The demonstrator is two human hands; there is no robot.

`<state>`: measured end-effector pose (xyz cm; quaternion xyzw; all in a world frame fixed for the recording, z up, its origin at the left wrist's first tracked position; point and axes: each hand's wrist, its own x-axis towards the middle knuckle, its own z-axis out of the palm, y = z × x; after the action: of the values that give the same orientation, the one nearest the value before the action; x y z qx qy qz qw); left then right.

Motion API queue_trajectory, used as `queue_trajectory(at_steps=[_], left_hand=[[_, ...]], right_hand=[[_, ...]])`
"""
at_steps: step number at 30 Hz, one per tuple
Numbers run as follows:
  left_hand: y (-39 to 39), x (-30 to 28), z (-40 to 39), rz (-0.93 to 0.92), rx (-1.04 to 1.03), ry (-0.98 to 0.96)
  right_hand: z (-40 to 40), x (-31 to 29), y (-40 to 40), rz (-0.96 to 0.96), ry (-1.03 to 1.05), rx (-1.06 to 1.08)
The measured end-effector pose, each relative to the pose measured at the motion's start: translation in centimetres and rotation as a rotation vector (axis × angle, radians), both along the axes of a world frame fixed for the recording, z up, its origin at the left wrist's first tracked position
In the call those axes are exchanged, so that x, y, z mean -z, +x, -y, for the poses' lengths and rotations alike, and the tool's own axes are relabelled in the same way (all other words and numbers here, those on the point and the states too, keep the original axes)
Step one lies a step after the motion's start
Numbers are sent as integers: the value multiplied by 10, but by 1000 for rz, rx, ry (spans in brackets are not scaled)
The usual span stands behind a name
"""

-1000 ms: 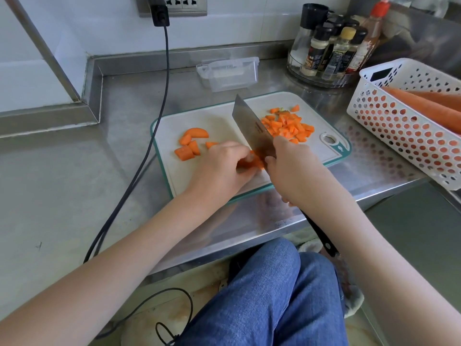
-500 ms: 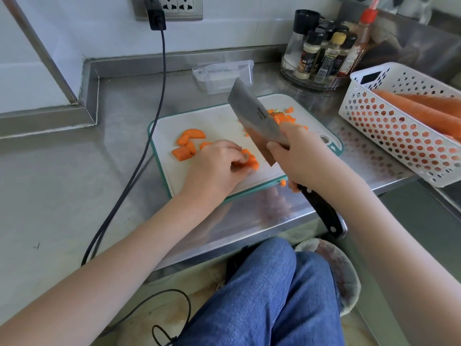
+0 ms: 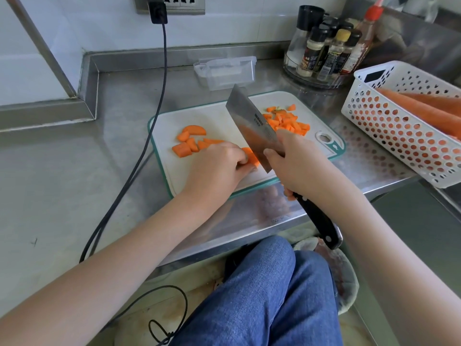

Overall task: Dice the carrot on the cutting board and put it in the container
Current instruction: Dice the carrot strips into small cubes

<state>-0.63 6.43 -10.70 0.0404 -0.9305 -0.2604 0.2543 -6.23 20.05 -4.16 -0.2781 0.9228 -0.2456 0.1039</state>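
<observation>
step: mid-dicing, judged from the layout; nothing transferred yet.
right hand [image 3: 296, 166]: fingers wrapped round the black-handled steel cleaver [image 3: 257, 128] where blade meets handle; blade angled, edge down at the carrot piece under the other hand.
left hand [image 3: 219, 168]: fingers curled down onto an orange carrot chunk [image 3: 250, 157], pinning it to the white teal-rimmed plastic cutting board [image 3: 219, 121]; chunk sits right against the blade.
done: pile of small orange carrot dice [image 3: 287, 122] on the board's far right, beyond the blade.
left to cut: loose cluster of larger orange carrot slices and half-rounds [image 3: 190, 141] on the board's left, just beside the left hand, plus the held chunk.
container: clear rectangular plastic tub [image 3: 225, 71] on the steel surface [image 3: 62, 171] behind the board, apart from it; no carrot visible inside.
estimate: roughly half diced; the remaining cuts and the whole transfer still pending.
other: white perforated plastic basket [image 3: 399, 126] on the right holds whole carrots; can't tell if they belong to this job.
hazard: left fingertips close to the cutting edge; black power cable [image 3: 149, 136] runs past the board's left edge.
</observation>
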Motion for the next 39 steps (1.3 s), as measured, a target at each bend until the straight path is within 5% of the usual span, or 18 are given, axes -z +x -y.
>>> queue_trajectory(at_steps=[23, 39], left_hand=[[0, 1, 2, -35, 12, 4], [-11, -11, -6, -6, -48, 107]], right_hand=[[15, 12, -9, -72, 146, -58], [-5, -8, -23, -76, 37, -14]])
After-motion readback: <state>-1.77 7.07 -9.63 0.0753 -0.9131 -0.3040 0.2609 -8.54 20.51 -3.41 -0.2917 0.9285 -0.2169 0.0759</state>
